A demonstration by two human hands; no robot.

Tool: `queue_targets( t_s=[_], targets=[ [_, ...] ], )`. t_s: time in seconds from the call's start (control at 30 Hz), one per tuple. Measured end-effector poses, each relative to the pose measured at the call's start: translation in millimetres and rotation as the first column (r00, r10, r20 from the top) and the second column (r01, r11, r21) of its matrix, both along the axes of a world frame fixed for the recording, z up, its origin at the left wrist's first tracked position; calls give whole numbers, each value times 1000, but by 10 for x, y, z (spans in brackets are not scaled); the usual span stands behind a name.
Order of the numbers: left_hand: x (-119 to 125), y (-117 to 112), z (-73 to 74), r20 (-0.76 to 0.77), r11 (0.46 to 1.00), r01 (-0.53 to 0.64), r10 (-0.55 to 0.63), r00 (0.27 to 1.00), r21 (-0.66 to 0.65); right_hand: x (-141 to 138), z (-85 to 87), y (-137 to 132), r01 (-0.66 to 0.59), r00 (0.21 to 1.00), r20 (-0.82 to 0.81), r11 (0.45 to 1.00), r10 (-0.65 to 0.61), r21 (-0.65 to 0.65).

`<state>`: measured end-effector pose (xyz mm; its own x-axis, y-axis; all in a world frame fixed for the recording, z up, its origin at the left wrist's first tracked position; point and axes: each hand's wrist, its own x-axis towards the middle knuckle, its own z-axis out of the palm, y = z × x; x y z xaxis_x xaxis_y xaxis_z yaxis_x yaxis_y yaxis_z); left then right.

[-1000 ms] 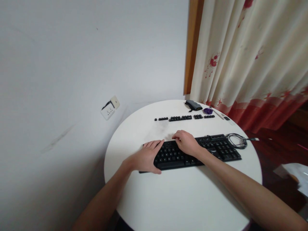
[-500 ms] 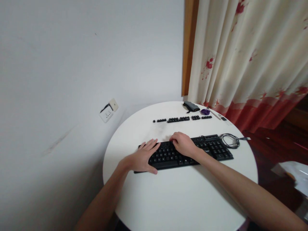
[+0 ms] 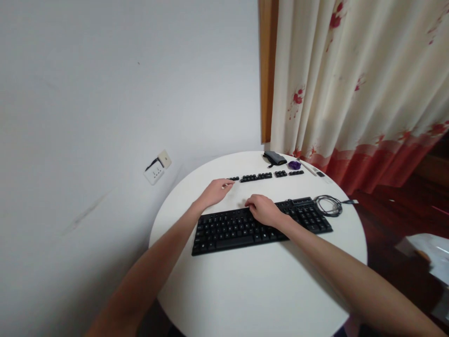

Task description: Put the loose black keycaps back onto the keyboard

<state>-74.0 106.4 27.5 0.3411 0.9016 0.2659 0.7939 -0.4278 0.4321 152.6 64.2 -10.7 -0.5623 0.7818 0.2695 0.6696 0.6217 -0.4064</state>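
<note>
The black keyboard (image 3: pixel 228 229) lay on the white bench (image 3: pixel 252 285); the left hand (image 3: pixel 216 191) was beyond it, near the loose keycaps (image 3: pixel 249 178); the right hand (image 3: pixel 264 209) was over its far edge; both hands' fingers (image 3: pixel 251 201) were curled, their grip impossible to tell.

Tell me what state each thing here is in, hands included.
Keyboard, flat, keys up
Keycaps, loose, lined up
Cable, coiled
Purple item, seemingly bunched up
Curtain, hanging in folds
Left hand, fingers bent, near the keycaps; grip unclear
Right hand, curled over the keyboard; grip unclear
</note>
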Motion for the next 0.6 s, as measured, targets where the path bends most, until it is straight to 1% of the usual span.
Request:
queue_targets(
  t_s=[0.1, 0.2, 0.3, 0.4, 0.5, 0.6],
  targets=[
    [167, 376, -126, -60, 993, -119, 118, 991, -10, 19, -15, 14, 32, 999, -11, 999, -32, 3],
    [301, 590, -267, -78, 982, -187, 186, 979, -7, 57, -26, 83, 93, 995, -21, 996, -93, -19],
    [354, 670, -383, -86, 973, -230, 230, 969, 9, 96, -4, 255, 190, 982, 9, 981, -190, -45],
    [342, 695, -473, -90, 975, -223, 224, 970, 24, 82, 43, 509, 272, 957, 116, 961, -266, -40],
    [316, 705, -539, -96, 980, -195, 197, 976, 31, -12, 67, 764, 288, 944, 178, 957, -277, -39],
    [309, 699, -579, -113, 983, -177, 181, 977, 45, -149, 44, 947, 277, 942, 214, 959, -260, -52]
  ],
)
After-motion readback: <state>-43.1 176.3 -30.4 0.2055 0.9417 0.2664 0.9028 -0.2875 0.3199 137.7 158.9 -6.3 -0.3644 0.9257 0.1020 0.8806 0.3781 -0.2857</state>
